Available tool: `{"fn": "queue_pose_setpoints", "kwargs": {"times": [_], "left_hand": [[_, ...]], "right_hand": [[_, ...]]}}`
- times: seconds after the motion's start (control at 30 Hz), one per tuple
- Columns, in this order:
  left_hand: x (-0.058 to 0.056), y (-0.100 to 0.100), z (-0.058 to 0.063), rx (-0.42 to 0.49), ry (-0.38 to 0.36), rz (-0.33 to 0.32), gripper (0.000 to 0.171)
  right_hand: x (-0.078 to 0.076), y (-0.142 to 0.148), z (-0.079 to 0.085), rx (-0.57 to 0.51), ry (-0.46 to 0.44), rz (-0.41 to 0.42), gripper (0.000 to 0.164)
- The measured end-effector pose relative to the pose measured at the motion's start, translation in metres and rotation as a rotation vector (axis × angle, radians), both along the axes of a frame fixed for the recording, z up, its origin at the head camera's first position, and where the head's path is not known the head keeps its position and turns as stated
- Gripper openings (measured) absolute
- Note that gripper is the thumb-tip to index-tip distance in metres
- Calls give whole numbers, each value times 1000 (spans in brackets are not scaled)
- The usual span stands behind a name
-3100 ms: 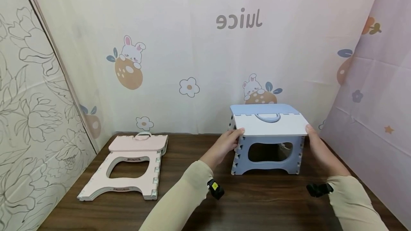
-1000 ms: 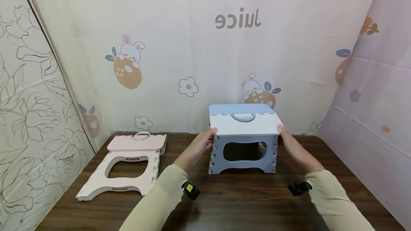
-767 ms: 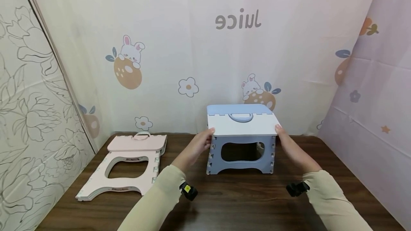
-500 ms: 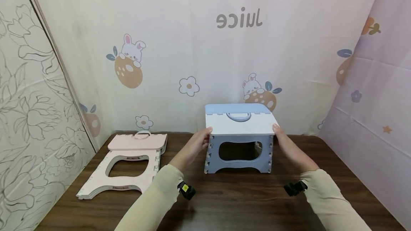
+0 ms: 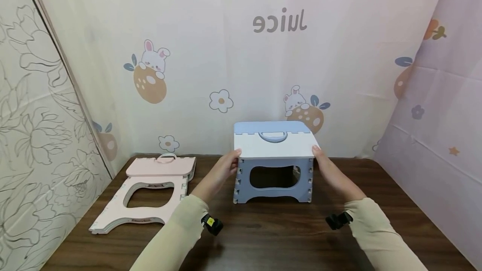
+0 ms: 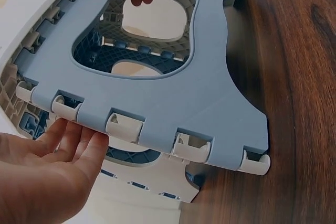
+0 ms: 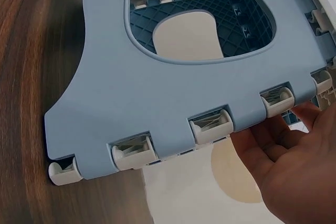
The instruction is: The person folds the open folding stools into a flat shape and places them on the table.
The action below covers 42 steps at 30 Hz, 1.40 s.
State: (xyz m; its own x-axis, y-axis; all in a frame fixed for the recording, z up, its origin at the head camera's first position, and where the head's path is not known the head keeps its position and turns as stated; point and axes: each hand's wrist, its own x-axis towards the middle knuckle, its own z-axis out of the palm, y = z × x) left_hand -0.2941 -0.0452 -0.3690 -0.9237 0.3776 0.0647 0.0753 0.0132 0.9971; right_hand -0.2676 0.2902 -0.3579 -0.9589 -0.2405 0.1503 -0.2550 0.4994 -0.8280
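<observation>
A blue and white folding stool (image 5: 278, 147) stands unfolded on the wooden table, its seat facing up and a carry handle set into the top. My left hand (image 5: 221, 171) grips its left side, thumb on the seat's front corner and fingers under the edge. On the opposite side my right hand (image 5: 328, 170) holds the other front corner the same way. In the left wrist view, the fingers (image 6: 79, 142) reach behind the blue leg panel (image 6: 157, 95). The right wrist view shows fingers (image 7: 270, 140) curled behind the panel's hinged edge.
Left of it, a pink folding stool (image 5: 158, 213) lies folded flat on the table (image 5: 271, 237). A printed curtain (image 5: 196, 53) hangs along the back, with another on the right. My left forearm (image 5: 169, 237) passes just in front of the pink stool's corner.
Both hands have moved the blue and white stool leftward along the table, from the right side toward the middle, keeping hold of it. The pink stool stays in place.
</observation>
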Motion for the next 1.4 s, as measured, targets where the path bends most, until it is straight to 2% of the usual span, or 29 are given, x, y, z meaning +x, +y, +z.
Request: {"fn": "queue_pose_setpoints", "kwargs": {"times": [0.33, 0.7, 1.0, 1.4], "left_hand": [[0, -12, -3, 11, -16, 28, 77], [-1, -25, -2, 39, 5, 27, 71], [2, -34, -3, 27, 5, 42, 69], [3, -45, -4, 25, 6, 46, 72]], "right_hand": [[0, -13, 0, -23, 9, 16, 70], [-3, -22, 2, -8, 17, 28, 72], [-5, -28, 1, 21, -10, 5, 77], [-5, -39, -2, -20, 27, 69, 69]]}}
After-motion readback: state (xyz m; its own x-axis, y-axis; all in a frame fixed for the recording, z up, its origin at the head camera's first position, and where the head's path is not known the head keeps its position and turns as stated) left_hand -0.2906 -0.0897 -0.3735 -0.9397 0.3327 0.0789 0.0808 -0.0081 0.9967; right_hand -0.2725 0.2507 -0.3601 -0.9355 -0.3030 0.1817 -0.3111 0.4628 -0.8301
